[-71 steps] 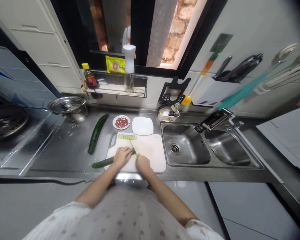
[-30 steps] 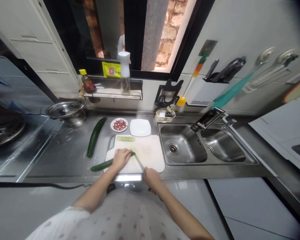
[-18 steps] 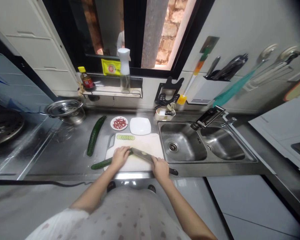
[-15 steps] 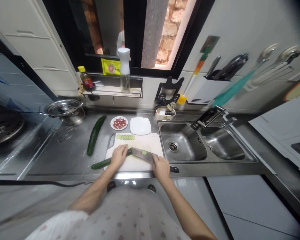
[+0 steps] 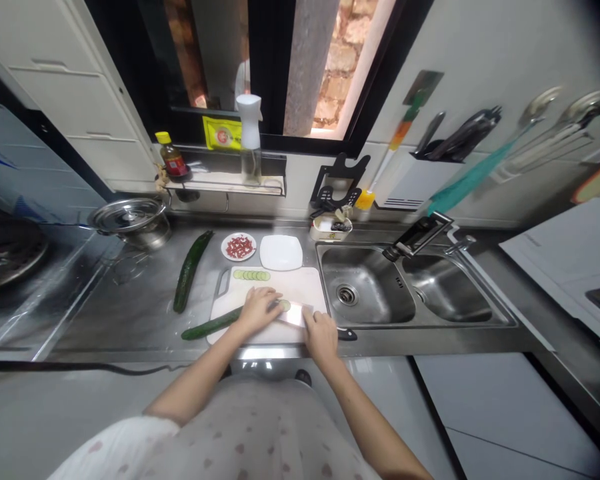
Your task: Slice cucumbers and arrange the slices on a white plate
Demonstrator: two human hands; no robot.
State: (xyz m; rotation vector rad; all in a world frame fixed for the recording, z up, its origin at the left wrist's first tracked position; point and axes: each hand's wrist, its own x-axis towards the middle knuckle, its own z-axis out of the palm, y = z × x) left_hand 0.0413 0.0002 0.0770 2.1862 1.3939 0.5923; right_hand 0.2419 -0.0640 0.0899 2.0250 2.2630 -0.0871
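Observation:
My right hand (image 5: 321,333) is closed around a kitchen knife (image 5: 296,315), whose wide blade points left over the white cutting board (image 5: 300,283). Part of its black handle sticks out to the right of my fist. A round cucumber slice (image 5: 284,305) clings to the blade. My left hand (image 5: 260,310) reaches across with fingers stretched to the slice; whether they pinch it is unclear. Under that hand and wrist lies a cut cucumber (image 5: 213,325), its right end hidden. A row of cucumber slices (image 5: 251,275) lies at the board's far edge.
A whole cucumber (image 5: 191,272) lies left of the board. Behind the board are a plate of chopped red pieces (image 5: 239,247) and a white square plate (image 5: 281,251). The double sink (image 5: 367,283) is to the right, a lidded steel pot (image 5: 140,223) at the back left.
My left hand has moved right, off its hold on the cucumber, to the slice on the blade. The blade has tilted and now catches the light; the cucumber stays put.

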